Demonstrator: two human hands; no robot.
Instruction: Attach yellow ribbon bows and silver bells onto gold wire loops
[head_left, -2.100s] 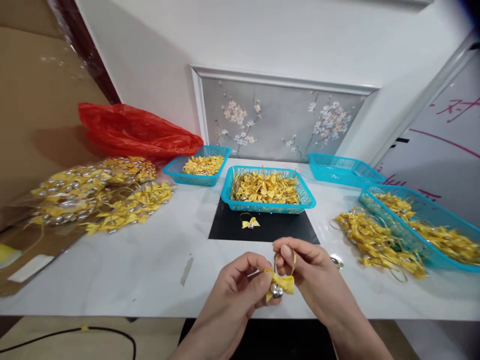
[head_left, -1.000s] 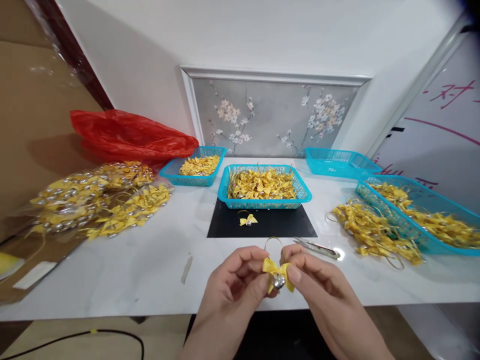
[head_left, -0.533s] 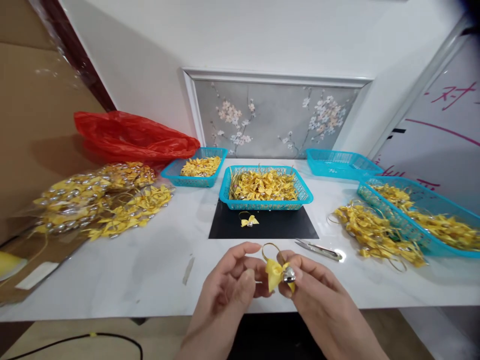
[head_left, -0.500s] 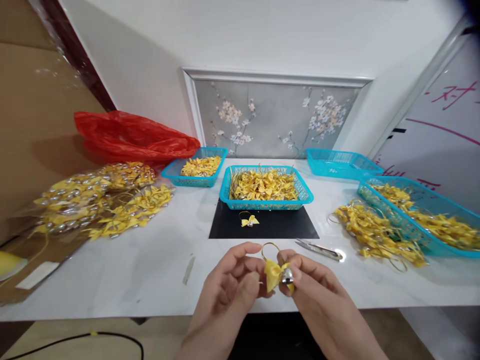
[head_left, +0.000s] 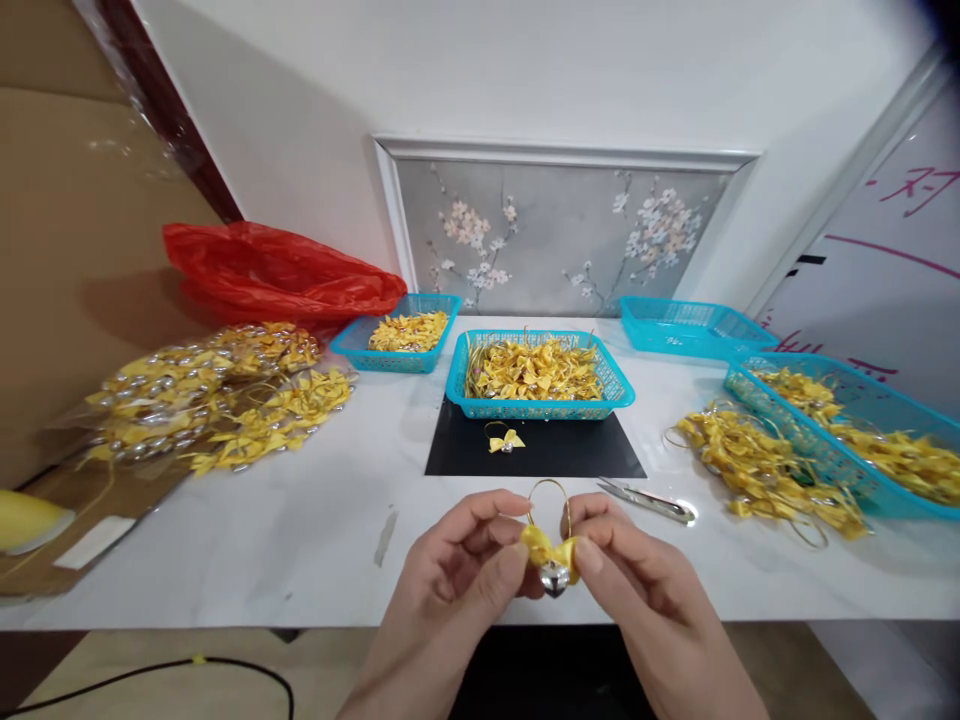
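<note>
Between my two hands is a yellow ribbon bow (head_left: 538, 545) with a silver bell (head_left: 555, 577) at its middle and a thin gold cord loop standing up above it. My left hand (head_left: 472, 565) pinches the bow's left side between thumb and fingers. The thumb and fingers of my right hand (head_left: 626, 560) are closed on its right side. Beyond them, a single similar bow with a bell (head_left: 507, 441) lies on the black mat (head_left: 592, 450). Small metal thread snips (head_left: 649, 500) rest on the table just past my right hand.
A blue basket (head_left: 540, 409) full of bows stands on the mat's back edge. More blue baskets are at the back left (head_left: 397, 362) and right (head_left: 825, 430). Loose bows (head_left: 757, 470) are heaped at right; bagged bows (head_left: 157, 390) and a red plastic bag (head_left: 277, 275) are at left.
The bow has turned so its bell faces me at the centre. My left fingers have closed on its left side, and my right thumb has shifted from the bell to the ribbon.
</note>
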